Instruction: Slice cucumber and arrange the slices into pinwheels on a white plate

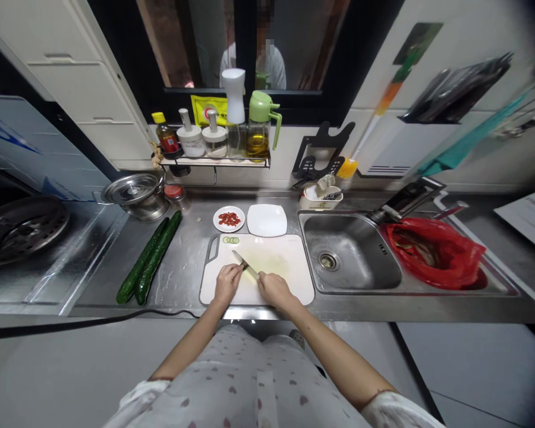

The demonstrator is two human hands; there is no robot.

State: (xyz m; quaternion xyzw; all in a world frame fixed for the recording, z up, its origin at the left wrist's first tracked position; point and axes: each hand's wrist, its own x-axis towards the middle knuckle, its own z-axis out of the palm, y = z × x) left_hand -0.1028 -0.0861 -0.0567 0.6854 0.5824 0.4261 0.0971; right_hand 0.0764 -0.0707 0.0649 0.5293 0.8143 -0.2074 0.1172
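Observation:
My right hand (274,289) is closed around the handle of a kitchen knife (251,270), whose blade slants up and left over the white cutting board (294,285). Close against the blade, my left hand (227,284) has its fingers pinched together. A small dark bit shows at those fingertips, too small to name. Several thin cucumber slices (230,240) lie overlapped at the board's upper left. Behind the board are a small plate of chopped red pieces (229,219) and a white square plate (267,220).
Two long cucumbers (154,261) lie left of the board, before a lidded steel pot (136,193) and a red-lidded jar (177,197). On the right are the sink (352,252) and a red plastic bag (455,267). A seasoning rack (218,161) hangs behind.

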